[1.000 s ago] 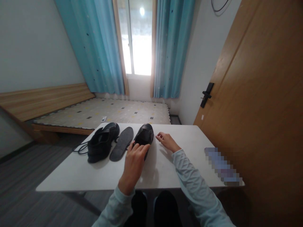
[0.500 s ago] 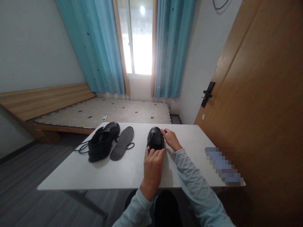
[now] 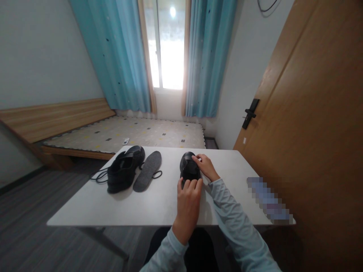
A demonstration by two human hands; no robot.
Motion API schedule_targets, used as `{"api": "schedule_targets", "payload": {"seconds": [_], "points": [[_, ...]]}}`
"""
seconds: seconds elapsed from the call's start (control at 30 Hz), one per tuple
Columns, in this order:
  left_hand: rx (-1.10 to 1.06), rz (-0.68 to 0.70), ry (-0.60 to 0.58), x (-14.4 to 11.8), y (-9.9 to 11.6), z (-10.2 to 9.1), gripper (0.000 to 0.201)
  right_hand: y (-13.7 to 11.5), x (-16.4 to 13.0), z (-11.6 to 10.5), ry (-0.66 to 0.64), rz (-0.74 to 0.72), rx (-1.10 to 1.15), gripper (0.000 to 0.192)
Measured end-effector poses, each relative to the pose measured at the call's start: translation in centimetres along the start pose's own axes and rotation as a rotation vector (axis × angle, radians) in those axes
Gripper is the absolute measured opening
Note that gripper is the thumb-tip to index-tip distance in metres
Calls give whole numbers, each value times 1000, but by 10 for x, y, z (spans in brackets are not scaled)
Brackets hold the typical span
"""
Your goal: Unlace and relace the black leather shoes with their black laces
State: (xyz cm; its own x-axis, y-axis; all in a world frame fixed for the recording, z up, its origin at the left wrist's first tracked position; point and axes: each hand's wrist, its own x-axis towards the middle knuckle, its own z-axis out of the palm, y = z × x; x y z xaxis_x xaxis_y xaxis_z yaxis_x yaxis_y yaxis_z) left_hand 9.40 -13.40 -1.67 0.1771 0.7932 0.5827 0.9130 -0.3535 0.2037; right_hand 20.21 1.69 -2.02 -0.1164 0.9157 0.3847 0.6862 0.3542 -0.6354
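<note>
"Head view, left to right: what had I on my feed?"

"The first shoe [image 3: 121, 176], then the grey insole [image 3: 148, 172] just beside it, both where they had been on the white table [image 3: 93, 211]."

"And past those?"

"The left hand [image 3: 188, 204], its fingers curled and gripping the back of the second shoe [image 3: 186, 164]. A second earlier that shoe had stood close by the insole; I watched it drawn rightward (a black loop [image 3: 160, 172] showed in the gap it left), apart from both."

"The right hand [image 3: 207, 166]?"

"It had hung short of the shoe. Now its bent fingers touched the upper by the opening; from my distance I couldn't tell whether they pinched."

"Meaning what?"

"I judged the work had narrowed to that one shoe."
</note>
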Motion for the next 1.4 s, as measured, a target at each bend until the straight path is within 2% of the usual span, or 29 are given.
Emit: {"api": "schedule_targets", "payload": {"seconds": [0.23, 0.4, 0.5, 0.6, 0.83, 1.0, 1.17, 1.27, 1.4], "points": [[-79, 30, 61, 1, -9, -2, 24, 1, 1, 0, 16, -4, 9, 33], [-195, -42, 107, 16, -39, -17, 24, 2, 2, -1, 45, -2, 35, 28], [-123, -111, 36, 30, -65, -24, 28, 2, 2, -1, 45, -6, 36, 27], [46, -182, -99, 39, -90, -24, 28, 1, 2, -2, 45, -20, 36, 25], [247, -353, -269, 35, -133, -8, 36, 0, 1, -2, 33, -23, 37, 25], [201, -480, -419, 29, -138, -6, 41, 0, 1, -1, 37, -29, 46, 25], [241, -475, -453, 31, -135, -11, 40, 0, 1, -1, 46, -39, 49, 24], [287, -458, -404, 31, -137, -11, 42, 0, 1, -1, 49, -40, 53, 24], [360, -468, -232, 31, -140, -11, 38, -1, 1, -1, 54, -50, 61, 23]]}}
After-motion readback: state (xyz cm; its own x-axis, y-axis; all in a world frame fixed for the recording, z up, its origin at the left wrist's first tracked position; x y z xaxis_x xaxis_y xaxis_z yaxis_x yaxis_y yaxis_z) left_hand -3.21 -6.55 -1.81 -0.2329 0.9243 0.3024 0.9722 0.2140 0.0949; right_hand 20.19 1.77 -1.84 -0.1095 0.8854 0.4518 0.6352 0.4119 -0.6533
